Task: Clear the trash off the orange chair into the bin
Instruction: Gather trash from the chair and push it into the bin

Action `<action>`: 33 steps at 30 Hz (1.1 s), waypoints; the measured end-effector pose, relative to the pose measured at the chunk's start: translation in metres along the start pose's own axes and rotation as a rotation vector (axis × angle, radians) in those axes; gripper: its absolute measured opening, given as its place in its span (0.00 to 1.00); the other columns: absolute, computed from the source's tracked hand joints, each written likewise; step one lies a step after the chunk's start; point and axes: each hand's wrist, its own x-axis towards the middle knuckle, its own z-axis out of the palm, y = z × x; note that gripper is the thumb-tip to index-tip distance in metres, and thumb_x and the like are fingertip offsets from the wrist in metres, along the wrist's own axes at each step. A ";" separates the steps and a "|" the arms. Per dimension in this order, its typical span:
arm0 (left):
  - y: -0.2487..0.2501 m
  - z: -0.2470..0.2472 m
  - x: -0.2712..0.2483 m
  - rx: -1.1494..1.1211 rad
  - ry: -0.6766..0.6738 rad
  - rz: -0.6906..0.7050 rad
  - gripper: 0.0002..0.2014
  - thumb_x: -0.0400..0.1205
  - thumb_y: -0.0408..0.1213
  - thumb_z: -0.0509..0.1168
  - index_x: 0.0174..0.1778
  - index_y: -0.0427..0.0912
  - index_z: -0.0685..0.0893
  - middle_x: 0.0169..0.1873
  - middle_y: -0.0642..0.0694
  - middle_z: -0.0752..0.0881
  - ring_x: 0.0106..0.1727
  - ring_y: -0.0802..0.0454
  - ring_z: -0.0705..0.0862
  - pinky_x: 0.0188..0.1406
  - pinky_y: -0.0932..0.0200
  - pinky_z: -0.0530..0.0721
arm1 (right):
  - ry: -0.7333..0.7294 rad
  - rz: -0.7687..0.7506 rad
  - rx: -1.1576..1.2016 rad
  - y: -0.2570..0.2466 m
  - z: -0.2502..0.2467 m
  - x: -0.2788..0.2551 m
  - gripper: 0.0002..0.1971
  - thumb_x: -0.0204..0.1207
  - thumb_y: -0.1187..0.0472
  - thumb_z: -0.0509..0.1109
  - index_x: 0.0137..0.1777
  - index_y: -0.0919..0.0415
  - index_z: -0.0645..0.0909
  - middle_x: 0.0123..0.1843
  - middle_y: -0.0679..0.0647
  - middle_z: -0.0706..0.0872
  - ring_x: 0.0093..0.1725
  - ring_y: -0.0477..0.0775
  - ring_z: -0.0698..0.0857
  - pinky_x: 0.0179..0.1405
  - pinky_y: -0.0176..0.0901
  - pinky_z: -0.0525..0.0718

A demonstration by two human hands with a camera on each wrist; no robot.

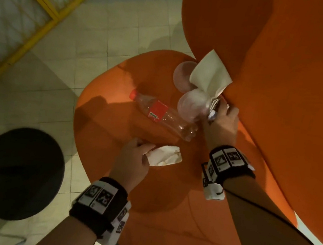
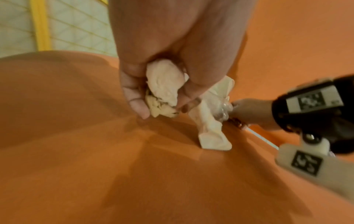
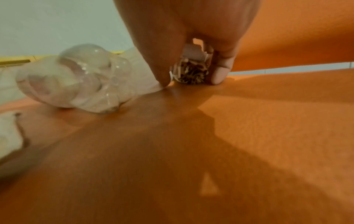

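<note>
Left hand (image 1: 131, 157) around tissue (image 1: 165, 155); red-labelled bottle (image 1: 161, 115).

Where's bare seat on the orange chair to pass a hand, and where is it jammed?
Free: the seat left of the bottle, out to its rim, and the near strip between the two wrists. Crowded: the back crease, where cups and napkin pile up and the right hand pinches a wrapper. The left hand grips a crumpled tissue just below the bottle.

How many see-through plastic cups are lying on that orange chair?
2. One cup lies at the back of the seat, partly under a white napkin. The other cup lies just in front of it, beside the right hand. More may hide under the napkin.
</note>
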 end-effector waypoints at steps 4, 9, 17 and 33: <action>-0.002 -0.010 -0.003 -0.251 0.121 -0.179 0.18 0.80 0.27 0.58 0.58 0.47 0.87 0.62 0.46 0.80 0.62 0.49 0.79 0.64 0.58 0.77 | -0.156 0.131 0.070 0.002 -0.015 0.003 0.22 0.75 0.56 0.70 0.65 0.66 0.76 0.68 0.64 0.73 0.60 0.65 0.78 0.60 0.53 0.77; 0.003 -0.021 0.011 -0.662 0.349 -0.457 0.08 0.79 0.35 0.61 0.38 0.43 0.85 0.42 0.45 0.86 0.45 0.45 0.83 0.47 0.50 0.79 | -0.080 0.286 0.341 0.007 -0.024 -0.010 0.11 0.66 0.50 0.70 0.37 0.59 0.81 0.41 0.58 0.86 0.39 0.61 0.83 0.36 0.50 0.80; 0.039 -0.066 0.070 -0.598 0.402 -0.236 0.11 0.85 0.43 0.57 0.60 0.47 0.80 0.49 0.47 0.85 0.39 0.56 0.82 0.31 0.68 0.75 | -0.085 0.306 0.650 0.003 -0.040 -0.030 0.12 0.67 0.58 0.72 0.51 0.53 0.86 0.36 0.46 0.86 0.35 0.48 0.82 0.31 0.31 0.77; 0.121 -0.057 0.195 -0.257 -0.098 0.190 0.23 0.74 0.44 0.74 0.62 0.40 0.79 0.59 0.43 0.85 0.58 0.47 0.84 0.47 0.59 0.79 | -0.448 0.235 0.735 -0.011 -0.046 0.015 0.30 0.72 0.65 0.73 0.73 0.52 0.67 0.49 0.43 0.85 0.42 0.38 0.84 0.33 0.28 0.81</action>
